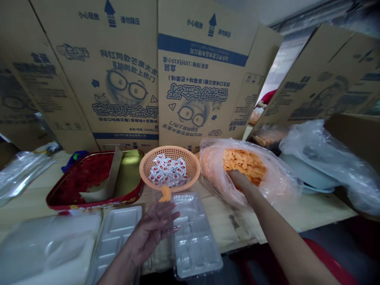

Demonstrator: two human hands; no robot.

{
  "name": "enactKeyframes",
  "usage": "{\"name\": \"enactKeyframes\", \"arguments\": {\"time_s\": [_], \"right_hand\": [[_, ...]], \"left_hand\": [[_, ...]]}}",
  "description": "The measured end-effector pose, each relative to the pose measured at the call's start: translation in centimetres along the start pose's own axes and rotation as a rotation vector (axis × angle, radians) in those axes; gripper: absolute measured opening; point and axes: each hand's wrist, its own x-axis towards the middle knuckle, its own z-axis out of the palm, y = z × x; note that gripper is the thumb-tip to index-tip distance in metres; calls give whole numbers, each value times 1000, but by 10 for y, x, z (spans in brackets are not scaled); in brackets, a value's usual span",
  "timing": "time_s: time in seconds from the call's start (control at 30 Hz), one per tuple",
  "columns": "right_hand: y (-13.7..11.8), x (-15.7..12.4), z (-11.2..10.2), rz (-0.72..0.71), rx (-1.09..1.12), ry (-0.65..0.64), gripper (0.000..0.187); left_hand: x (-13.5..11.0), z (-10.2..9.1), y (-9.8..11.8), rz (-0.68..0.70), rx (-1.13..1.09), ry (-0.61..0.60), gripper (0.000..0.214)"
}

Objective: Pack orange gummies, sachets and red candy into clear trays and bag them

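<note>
My left hand (151, 233) lies palm up with fingers spread, against the left edge of a clear plastic compartment tray (192, 237). An orange piece (165, 194) sits just above its fingertips, over the tray's far end. My right hand (242, 180) reaches into a clear plastic bag (276, 186) full of orange pieces (245, 162); its fingers are buried among them, so their grip is hidden. An orange basket (145, 170) of small white sachets (168, 168) stands between the two hands.
A red tin (89, 204) with red pieces and a cardboard divider sits at left. White compartment trays (115, 233) lie at the near left. Cardboard boxes (196, 79) wall the table's far side. A plastic-covered basin (314, 170) stands at right.
</note>
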Motion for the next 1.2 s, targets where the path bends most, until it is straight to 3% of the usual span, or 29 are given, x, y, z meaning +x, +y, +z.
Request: {"name": "enactKeyframes", "arguments": {"time_s": [0.1,0.23,0.33,0.43,0.5,0.63,0.73,0.87,0.93,1.03,1.2], "right_hand": [[3,5,0,61,46,102,17],[5,3,-15,174,186,313,25],[-12,-12,-32,148,382,409,31],[-54,-40,-45,-13,874,416,30],[-93,-63,-48,-97,1152,338,28],[-174,-98,-31,-184,1297,79,27],[-221,-111,-6,-267,1208,20,21],[-254,-130,17,-356,838,132,19],[-262,-143,21,-467,611,203,30],[-274,-161,19,-641,308,249,21],[-299,-169,20,-596,67,204,14]], "left_hand": [[-6,-6,5,13,-5,8,47],[-13,-11,14,16,-8,28,44],[-15,-13,17,19,-11,39,44],[-17,-11,15,37,-10,45,48],[-20,-8,12,75,-27,46,51],[-26,-3,2,168,-120,91,52],[-34,-4,-5,229,-202,164,55],[-46,-14,-5,314,-267,228,58],[-52,-22,-3,348,-290,225,58],[-63,-32,2,358,-285,225,55],[-79,-44,7,357,-247,236,56]]}}
